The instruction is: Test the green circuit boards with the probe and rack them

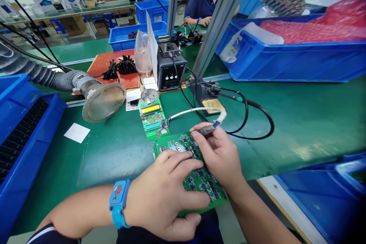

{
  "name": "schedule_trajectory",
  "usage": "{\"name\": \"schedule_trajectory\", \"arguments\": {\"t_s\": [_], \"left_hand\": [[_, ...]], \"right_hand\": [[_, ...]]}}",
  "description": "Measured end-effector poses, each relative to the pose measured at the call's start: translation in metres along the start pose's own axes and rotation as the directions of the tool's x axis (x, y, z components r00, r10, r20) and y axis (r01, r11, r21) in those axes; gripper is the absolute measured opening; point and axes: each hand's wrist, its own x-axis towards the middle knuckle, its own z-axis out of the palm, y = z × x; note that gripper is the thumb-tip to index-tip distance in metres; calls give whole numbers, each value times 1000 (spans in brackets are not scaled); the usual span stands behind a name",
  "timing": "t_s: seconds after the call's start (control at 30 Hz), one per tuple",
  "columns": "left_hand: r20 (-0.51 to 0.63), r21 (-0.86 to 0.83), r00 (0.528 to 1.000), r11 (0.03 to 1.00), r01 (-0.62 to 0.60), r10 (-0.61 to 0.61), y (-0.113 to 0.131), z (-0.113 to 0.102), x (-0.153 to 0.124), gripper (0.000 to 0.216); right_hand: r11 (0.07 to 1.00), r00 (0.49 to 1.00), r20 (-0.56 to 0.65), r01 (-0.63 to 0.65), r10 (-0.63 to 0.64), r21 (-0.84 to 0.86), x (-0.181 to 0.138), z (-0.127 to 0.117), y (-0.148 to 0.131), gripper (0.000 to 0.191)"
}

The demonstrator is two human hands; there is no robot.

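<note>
My left hand, wearing a blue wrist strap, lies with fingers spread across a green circuit board full of small chips. Its thumb sits by the board's near edge. Between thumb and fingers, my right hand pinches a grey connector at the far right edge of this board; whether it is plugged in cannot be seen. From the connector a white cable curves left to a small green tester board with a yellow display, just beyond the larger board.
A soldering station and iron stand stand behind, with a looping black cord. A fume hood hangs left. Blue bins flank the green bench. Opposite, behind a metal post, sits a person.
</note>
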Motion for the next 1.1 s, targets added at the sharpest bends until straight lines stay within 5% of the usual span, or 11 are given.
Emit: {"name": "schedule_trajectory", "arguments": {"t_s": [0.43,0.8,1.1], "left_hand": [[-157,6,987,1000,14,-13,-1,5,-3,35],[-126,77,990,994,78,-68,2,9,-4,37],[-216,104,975,991,83,-59,-1,17,-6,41]], "right_hand": [[1000,1000,2,18,-18,-5,-1,1,4,9],[996,998,-5,67,-68,-56,0,0,6,8],[986,995,-7,97,-99,-138,3,-1,2,8]]}}
